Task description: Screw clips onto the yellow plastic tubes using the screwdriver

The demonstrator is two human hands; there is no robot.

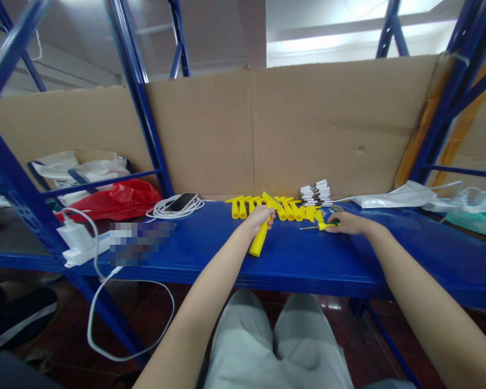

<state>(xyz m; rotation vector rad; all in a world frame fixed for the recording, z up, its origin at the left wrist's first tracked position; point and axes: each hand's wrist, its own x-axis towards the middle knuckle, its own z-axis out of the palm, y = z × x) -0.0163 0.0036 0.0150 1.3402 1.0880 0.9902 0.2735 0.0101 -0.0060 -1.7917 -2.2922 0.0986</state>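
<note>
My left hand [261,218] is wrapped round a yellow scraper [260,241], a tool with a round handle and a flat, widening head. Its handle end points toward me and its head points to the back. My right hand [346,222] closes on the handle of a screwdriver [310,227], whose thin metal shaft points left just over the blue shelf [210,243]. Behind my left hand lies a row of similar yellow scrapers [287,209]. Small yellow pieces [310,213] lie between that row and my right hand.
A stack of white packets with dark bands [316,193] stands at the back. To the left are a phone [182,202] on coiled white cable [162,209], a power strip [89,249] and a red bag [121,199]. Cardboard [308,124] walls the back; blue posts [140,102] rise at the sides.
</note>
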